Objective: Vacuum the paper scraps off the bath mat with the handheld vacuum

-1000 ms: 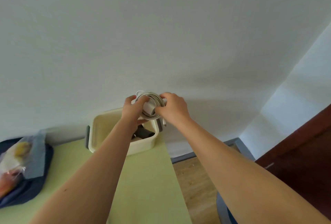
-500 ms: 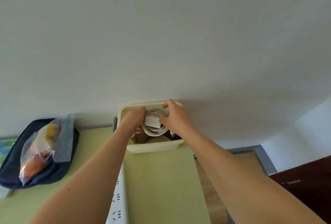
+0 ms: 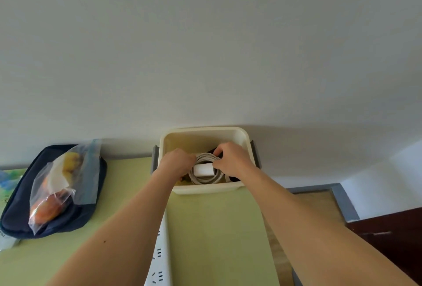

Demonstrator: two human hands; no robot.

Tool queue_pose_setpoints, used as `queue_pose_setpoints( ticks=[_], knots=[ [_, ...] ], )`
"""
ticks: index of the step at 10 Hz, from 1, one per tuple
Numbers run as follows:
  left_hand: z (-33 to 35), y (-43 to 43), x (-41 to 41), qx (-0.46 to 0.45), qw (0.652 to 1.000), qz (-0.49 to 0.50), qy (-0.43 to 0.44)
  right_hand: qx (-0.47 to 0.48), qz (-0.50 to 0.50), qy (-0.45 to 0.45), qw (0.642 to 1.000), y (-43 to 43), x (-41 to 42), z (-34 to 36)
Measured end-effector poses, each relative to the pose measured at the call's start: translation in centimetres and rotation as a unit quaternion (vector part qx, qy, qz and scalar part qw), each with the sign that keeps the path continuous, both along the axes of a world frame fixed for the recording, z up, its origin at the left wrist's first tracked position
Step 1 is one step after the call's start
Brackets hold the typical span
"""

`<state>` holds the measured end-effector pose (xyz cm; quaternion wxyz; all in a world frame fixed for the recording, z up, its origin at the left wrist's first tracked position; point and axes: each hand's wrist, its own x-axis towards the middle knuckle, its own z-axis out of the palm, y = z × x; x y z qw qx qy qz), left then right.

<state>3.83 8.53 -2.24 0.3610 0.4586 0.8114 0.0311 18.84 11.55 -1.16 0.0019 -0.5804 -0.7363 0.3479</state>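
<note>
A cream plastic bin (image 3: 203,133) stands against the wall at the back of a pale green tabletop (image 3: 217,228). Inside it lies a coiled white cable with a white charger block (image 3: 204,170). My left hand (image 3: 177,162) grips the coil's left side and my right hand (image 3: 230,160) pinches its right side, both reaching down into the bin. Dark items lie under the coil. No handheld vacuum, bath mat or paper scraps are in view.
A white power strip (image 3: 159,263) lies on the tabletop under my left forearm. A navy pouch (image 3: 16,217) with a clear bag of orange and yellow items (image 3: 54,187) sits at the left. Wooden floor (image 3: 319,203) and a dark door (image 3: 392,235) lie to the right.
Both hands have lowered the coiled cable from above the bin down into it. My view has shifted, bringing the bin nearer the centre and the pouch further into frame.
</note>
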Motion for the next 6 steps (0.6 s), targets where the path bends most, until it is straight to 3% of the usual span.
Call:
queue_pose_setpoints(
  ticks=[3, 6],
  knots=[
    [-0.4, 0.5, 0.2, -0.020, 0.998, -0.044, 0.051, 0.092, 0.048, -0.092, 0.990, -0.1, -0.4, -1.6],
    [0.0, 0.4, 0.5, 0.046, 0.995, -0.063, 0.067, 0.129, 0.014, -0.046, 0.990, 0.1, 1.1, -1.6]
  ],
)
